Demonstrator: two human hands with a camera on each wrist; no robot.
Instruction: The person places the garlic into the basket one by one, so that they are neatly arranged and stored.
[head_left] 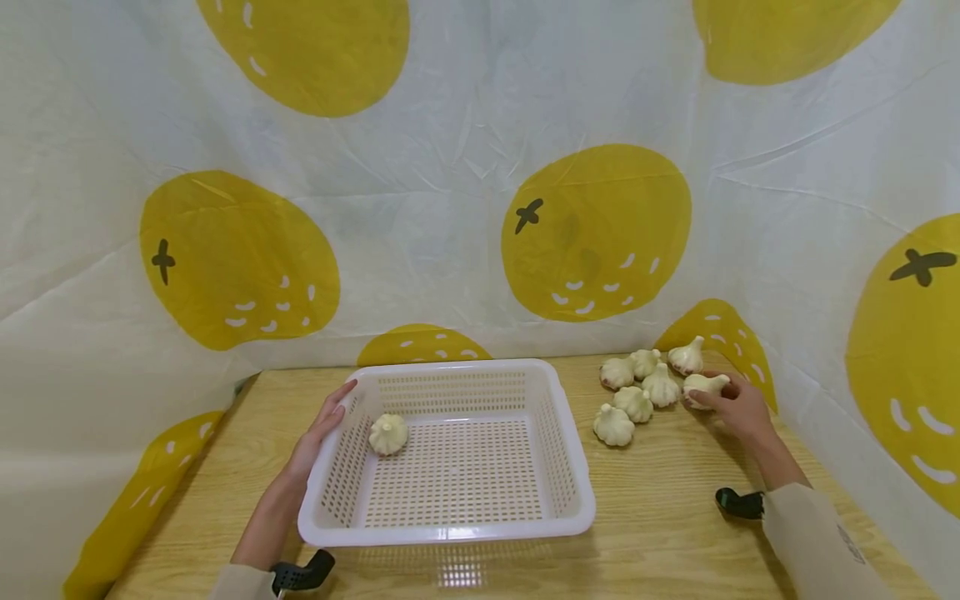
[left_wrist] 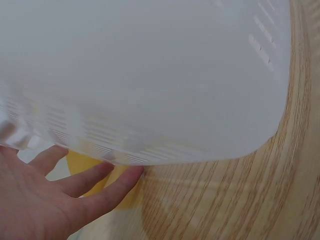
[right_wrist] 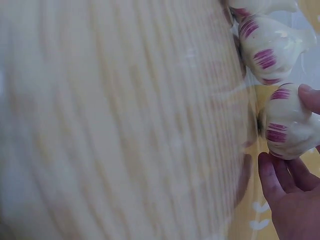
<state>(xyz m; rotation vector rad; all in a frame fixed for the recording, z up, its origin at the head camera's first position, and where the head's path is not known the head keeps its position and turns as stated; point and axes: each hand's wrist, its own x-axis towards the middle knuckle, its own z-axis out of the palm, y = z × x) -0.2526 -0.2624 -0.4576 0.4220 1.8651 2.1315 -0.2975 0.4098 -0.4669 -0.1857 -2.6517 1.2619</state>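
A white plastic basket (head_left: 461, 533) with slotted walls stands on the table, one garlic bulb (head_left: 388, 434) lying inside near its left wall. My left hand (head_left: 317, 437) holds the basket by its left side; in the left wrist view its fingers (left_wrist: 95, 177) touch the outer wall from below. At the table's right, my right hand (head_left: 742, 408) pinches a garlic bulb (head_left: 701, 388) between thumb and fingers. The right wrist view shows purple streaks on this held bulb (right_wrist: 285, 125). Several other garlic bulbs (head_left: 633, 403) are grouped just left of the right hand.
The wood-grain table (head_left: 645, 508) extends in front and to both sides of the basket. A white cloth (head_left: 450, 250) printed with large yellow fruit hangs behind the table and along its sides. Dark straps (head_left: 738, 503) sit at both wrists.
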